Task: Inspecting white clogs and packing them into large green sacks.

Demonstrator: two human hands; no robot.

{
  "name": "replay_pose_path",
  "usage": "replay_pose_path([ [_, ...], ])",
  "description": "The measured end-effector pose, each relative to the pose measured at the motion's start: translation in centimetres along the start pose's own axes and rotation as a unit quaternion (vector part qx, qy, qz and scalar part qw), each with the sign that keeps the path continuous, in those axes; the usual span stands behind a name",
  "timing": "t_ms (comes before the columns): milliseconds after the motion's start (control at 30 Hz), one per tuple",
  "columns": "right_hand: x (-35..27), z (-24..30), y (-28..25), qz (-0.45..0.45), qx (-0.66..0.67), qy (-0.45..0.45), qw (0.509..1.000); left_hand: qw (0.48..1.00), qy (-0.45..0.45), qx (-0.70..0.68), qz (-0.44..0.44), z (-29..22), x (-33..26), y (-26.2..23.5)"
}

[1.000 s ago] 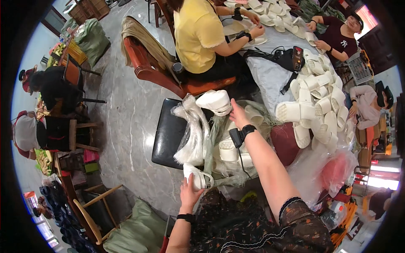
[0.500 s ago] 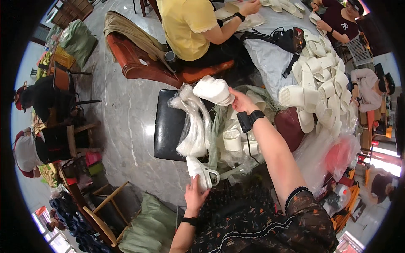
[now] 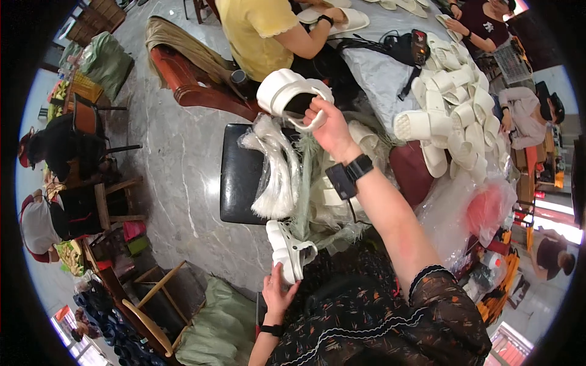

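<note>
My right hand point(image 3: 328, 127) is raised over the far end of the black stool, its fingers closed on the back strap of a white clog point(image 3: 282, 91). The dark opening of that clog faces toward me. Low in front of me, my left hand point(image 3: 279, 291) grips a second white clog point(image 3: 285, 253) by one end, with its holes and strap showing. Between the two clogs, bundles of clear plastic-wrapped white strands point(image 3: 273, 174) lie on the black stool seat point(image 3: 237, 183), touched by neither hand.
Right of the stool sits an open greenish sack point(image 3: 305, 183) holding white footwear. Beyond it is a large heap of cream slippers point(image 3: 455, 116). A person in a yellow top point(image 3: 256, 36) sits ahead on a reddish wooden chair point(image 3: 201, 91). A green sack point(image 3: 217, 323) stands at lower left.
My right hand has turned its clog from sole-side view to show the opening, shifting it slightly left and farther away. The left hand's clog has tilted a little, showing more of its upper.
</note>
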State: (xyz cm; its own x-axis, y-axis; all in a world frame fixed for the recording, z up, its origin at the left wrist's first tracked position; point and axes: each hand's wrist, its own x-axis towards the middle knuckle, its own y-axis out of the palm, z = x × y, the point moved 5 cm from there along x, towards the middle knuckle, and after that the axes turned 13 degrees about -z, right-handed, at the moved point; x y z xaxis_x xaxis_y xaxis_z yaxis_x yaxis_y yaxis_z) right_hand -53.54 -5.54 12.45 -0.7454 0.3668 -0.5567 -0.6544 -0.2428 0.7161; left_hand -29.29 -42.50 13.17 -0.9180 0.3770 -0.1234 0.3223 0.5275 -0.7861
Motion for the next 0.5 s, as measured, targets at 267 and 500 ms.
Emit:
replay_pose_path([
  [267, -19.5, 9.7, -8.0, -0.051, -0.327, -0.219, 0.918, 0.998, -0.035, 0.048, -0.007, 1.3, 0.0, 3.0],
  [500, -37.6, 24.8, -16.2, -0.112, -0.54, -0.374, 0.745, 0.994, -0.081, -0.026, -0.068, -0.1, -0.1, 4.2],
])
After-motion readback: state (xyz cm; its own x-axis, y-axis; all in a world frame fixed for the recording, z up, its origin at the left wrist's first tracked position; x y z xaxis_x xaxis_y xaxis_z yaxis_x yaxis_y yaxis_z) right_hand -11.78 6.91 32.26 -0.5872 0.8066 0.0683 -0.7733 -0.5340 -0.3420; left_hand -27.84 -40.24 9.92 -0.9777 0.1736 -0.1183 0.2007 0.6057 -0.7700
